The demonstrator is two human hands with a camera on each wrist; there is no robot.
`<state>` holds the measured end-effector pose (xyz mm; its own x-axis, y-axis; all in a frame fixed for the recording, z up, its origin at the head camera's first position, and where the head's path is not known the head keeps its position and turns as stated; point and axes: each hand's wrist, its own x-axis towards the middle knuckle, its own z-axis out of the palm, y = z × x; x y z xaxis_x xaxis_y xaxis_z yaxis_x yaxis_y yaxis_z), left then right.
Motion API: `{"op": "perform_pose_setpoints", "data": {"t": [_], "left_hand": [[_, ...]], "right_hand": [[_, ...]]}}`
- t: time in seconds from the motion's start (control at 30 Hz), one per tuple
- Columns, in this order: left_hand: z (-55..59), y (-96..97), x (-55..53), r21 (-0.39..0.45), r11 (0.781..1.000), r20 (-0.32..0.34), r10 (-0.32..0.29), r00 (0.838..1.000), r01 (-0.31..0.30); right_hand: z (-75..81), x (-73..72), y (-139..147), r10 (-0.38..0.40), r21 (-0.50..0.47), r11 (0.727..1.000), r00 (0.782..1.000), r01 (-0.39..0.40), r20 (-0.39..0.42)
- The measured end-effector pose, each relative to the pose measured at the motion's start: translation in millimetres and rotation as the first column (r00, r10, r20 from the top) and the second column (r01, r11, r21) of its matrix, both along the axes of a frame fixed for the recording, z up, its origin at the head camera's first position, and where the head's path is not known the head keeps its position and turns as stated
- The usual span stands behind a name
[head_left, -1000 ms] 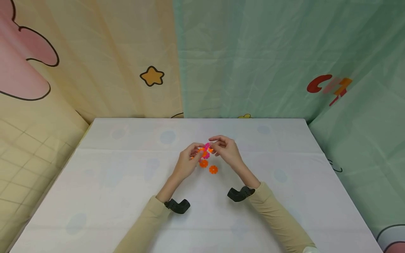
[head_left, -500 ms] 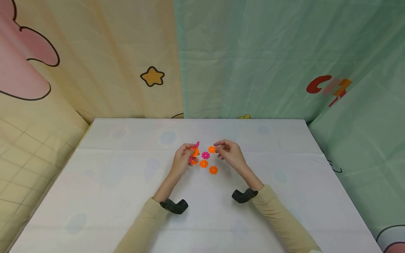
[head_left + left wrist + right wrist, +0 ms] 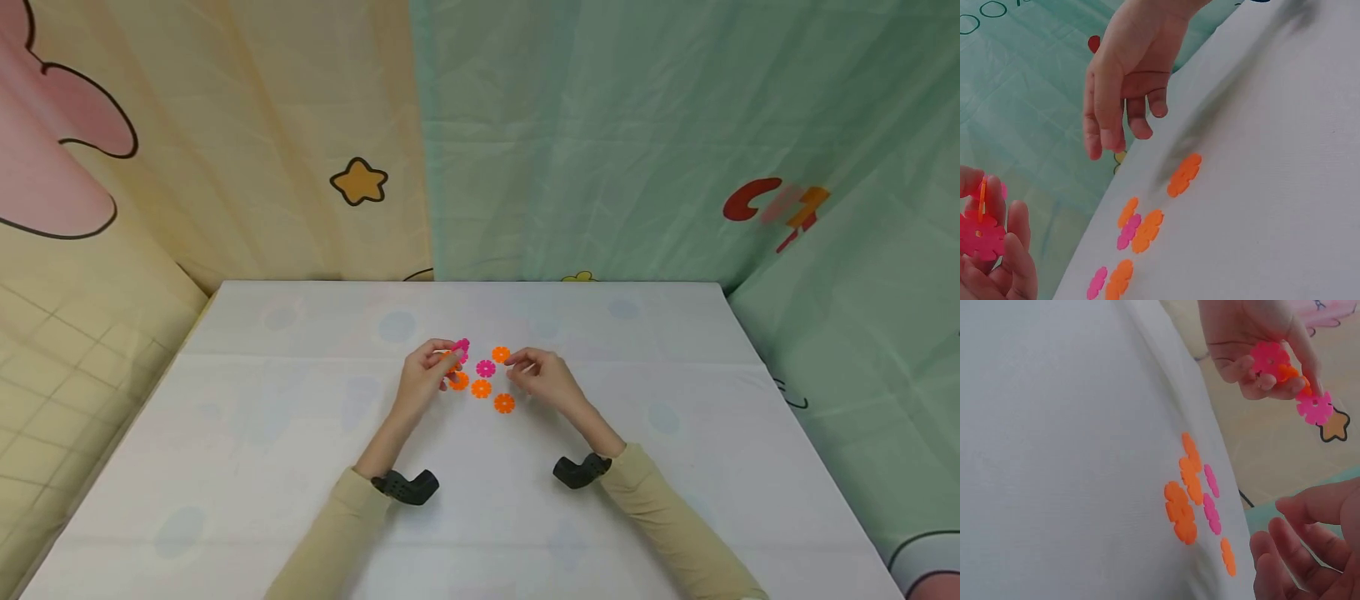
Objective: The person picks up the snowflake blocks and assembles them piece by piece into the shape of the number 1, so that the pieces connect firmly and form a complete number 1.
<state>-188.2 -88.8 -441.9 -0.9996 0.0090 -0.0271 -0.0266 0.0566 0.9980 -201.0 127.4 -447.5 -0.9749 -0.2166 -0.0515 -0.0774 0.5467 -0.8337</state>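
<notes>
My left hand [image 3: 422, 375] pinches a small joined chain of notched, flower-shaped plastic discs above the table. In the right wrist view the chain shows a pink disc [image 3: 1270, 357] at one end, orange [image 3: 1289, 373] between, and another pink disc [image 3: 1315, 409] at the other end. My right hand [image 3: 549, 381] holds nothing; its fingers are loosely bent beside an orange disc [image 3: 501, 355]. Between the hands, loose discs lie flat on the table: a pink disc [image 3: 485, 368], an orange disc [image 3: 482, 389] and several others. A second loose pink disc [image 3: 1211, 481] shows in the right wrist view.
A white cloth with faint blue spots covers the table [image 3: 262, 467]. Printed curtains [image 3: 585, 150] hang behind its far edge and at both sides. Each wrist wears a black camera mount [image 3: 408, 487]. The nearest loose orange disc [image 3: 504, 403] lies before the right hand.
The hands were together at the pink and orange pieces and have drawn apart. My left hand moved left with the joined discs; my right hand moved right and slightly nearer, without a disc.
</notes>
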Motion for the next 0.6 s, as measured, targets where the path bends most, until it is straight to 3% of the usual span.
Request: {"op": "perform_pose_setpoints", "data": {"t": [0.37,0.6], "left_hand": [[-1.0,-10.8,0.3,-0.061,0.997,-0.011,0.046,0.999,-0.046],[-2.1,-15.2,1.4,-0.062,0.997,-0.007,0.053,0.999,-0.053]], "right_hand": [[-5.2,6.9,3,0.139,0.06,0.989,0.99,-0.138,-0.003],[-7.5,8.3,2,0.143,0.134,0.98,0.989,-0.146,0.037]]}}
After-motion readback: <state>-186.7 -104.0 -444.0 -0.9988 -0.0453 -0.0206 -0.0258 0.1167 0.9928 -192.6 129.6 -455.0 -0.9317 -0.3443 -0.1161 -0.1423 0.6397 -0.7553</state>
